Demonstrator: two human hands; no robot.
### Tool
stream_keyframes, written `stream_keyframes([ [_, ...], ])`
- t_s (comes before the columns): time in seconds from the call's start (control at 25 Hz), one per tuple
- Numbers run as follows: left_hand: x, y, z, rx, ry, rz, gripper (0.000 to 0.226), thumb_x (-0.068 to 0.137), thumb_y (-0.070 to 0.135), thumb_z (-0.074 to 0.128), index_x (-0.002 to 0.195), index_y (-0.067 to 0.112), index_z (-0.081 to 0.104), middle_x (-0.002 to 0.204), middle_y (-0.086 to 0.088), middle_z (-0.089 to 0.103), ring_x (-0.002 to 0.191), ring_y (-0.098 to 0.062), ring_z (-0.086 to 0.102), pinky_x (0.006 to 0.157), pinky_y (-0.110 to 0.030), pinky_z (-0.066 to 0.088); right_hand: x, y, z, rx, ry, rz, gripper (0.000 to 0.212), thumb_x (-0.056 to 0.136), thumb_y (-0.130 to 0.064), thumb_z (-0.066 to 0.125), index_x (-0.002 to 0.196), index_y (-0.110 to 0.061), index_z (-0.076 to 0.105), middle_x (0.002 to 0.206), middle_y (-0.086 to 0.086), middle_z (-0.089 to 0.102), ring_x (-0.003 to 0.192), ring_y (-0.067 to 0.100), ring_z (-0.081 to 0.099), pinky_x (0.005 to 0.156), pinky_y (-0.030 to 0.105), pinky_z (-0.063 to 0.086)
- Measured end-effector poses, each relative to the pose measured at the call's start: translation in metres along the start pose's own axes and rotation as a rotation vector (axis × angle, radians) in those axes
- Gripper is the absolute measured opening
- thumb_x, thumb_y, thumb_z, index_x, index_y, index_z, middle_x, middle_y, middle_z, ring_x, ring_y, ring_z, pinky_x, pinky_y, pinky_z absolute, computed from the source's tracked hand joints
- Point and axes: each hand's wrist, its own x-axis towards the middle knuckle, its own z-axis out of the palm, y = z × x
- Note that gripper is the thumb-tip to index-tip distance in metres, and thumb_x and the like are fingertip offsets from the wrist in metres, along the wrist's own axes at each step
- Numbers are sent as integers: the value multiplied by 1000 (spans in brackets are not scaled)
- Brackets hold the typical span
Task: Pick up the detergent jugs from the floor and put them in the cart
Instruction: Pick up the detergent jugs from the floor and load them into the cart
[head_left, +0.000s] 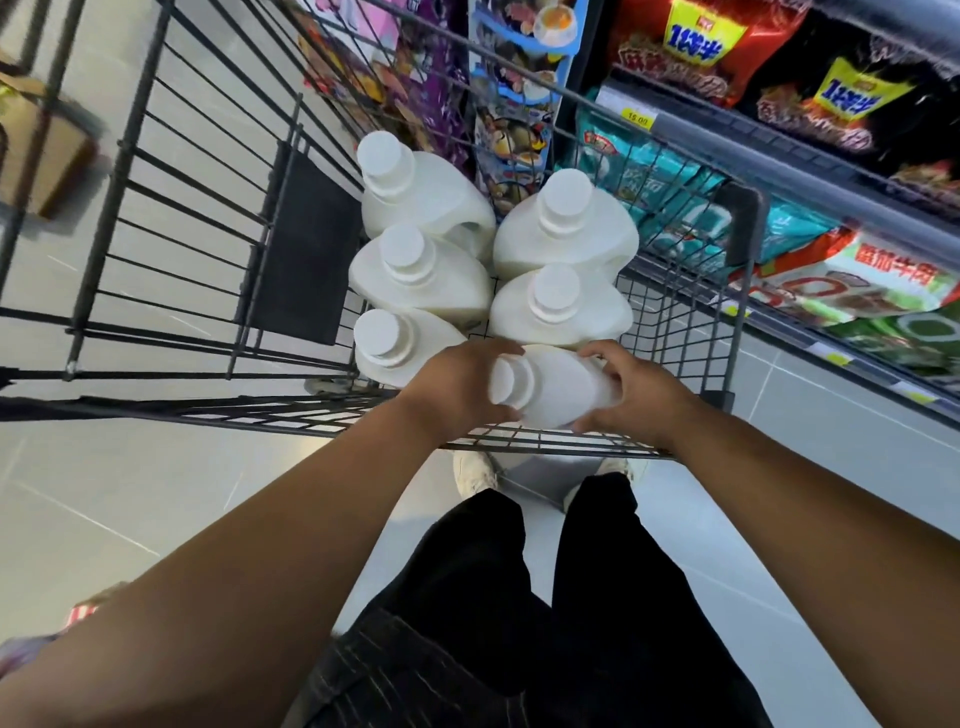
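L hand + R hand, fingers clamped round tilted jug in cart; jug base hidden by R hand.

We noted matt white plastic jugs with smooth caps, a dark wire-metal cart, glossy film snack bags, and a smooth, faintly reflective tiled floor.

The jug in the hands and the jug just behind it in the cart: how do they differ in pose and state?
The held jug is tilted, its cap toward the left; the jug behind it stands upright, cap up. The left hand and right hand grip the held jug; no hand grips the jug behind it. Both are white with white caps.
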Motion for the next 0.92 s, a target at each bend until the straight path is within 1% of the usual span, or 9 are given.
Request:
stream_keyframes([
  [0.12, 2, 2, -3, -11, -14, -20, 78, 68, 31, 88, 136, 25, 51, 133, 0, 59, 120, -22, 56, 98, -26, 41, 0, -1, -1, 40, 6, -6, 90, 57, -33, 91, 133, -41, 42, 113, -4, 56, 106, 21, 54, 93, 31, 42],
  [0.2, 2, 7, -3, 30, -27, -25, 79, 68, 30, 87, 136, 25, 50, 133, -2, 56, 119, -23, 55, 97, -29, 43, -1, -1, 2, 53, 23, 5, 92, 58, -31, 91, 136, -39, 42, 119, 0, 57, 110, 22, 53, 94, 31, 42],
  [0.32, 3, 13, -3, 53, -24, -41, 78, 67, 31, 87, 135, 24, 51, 134, -3, 54, 120, -23, 54, 95, -27, 40, -3, -1, 4, 50, 62, 24, 96, 58, -30, 91, 140, -37, 41, 128, 3, 57, 117, 23, 52, 100, 32, 41],
  [0.4, 2, 19, -2, 51, -8, -42, 76, 68, 33, 87, 135, 25, 52, 136, -1, 55, 123, -21, 53, 97, -26, 39, -4, 1, 2, 60, 76, 36, 94, 57, -28, 91, 137, -40, 44, 128, 1, 58, 115, 22, 53, 100, 33, 43],
  [0.52, -4, 28, 1, 48, 13, -65, 73, 72, 36, 83, 137, 28, 51, 141, 1, 51, 128, -18, 50, 105, -29, 38, -2, 6, 2, 60, 79, 38, 87, 56, -27, 90, 129, -46, 46, 124, -1, 59, 109, 21, 55, 96, 34, 46],
  [0.64, -4, 34, 3, 74, 36, -54, 73, 73, 39, 82, 138, 30, 50, 142, 2, 51, 130, -17, 48, 107, -28, 37, -2, 13, 1, 90, 85, 45, 84, 55, -27, 89, 124, -49, 46, 122, -1, 60, 106, 22, 57, 93, 35, 48],
  [0.8, -3, 45, 11, 98, 40, -26, 72, 74, 41, 81, 138, 29, 51, 142, 3, 51, 129, -17, 51, 106, -29, 40, -9, 21, -4, 80, 89, 42, 85, 58, -23, 89, 129, -42, 47, 124, -3, 59, 108, 21, 55, 88, 29, 43],
  [0.92, -1, 51, 21, 48, 78, -41, 71, 73, 40, 81, 137, 28, 52, 137, 1, 53, 123, -19, 55, 101, -28, 41, -7, 19, 1, 48, 126, 10, 90, 60, -22, 89, 137, -32, 44, 132, 2, 53, 116, 22, 50, 93, 28, 40],
])
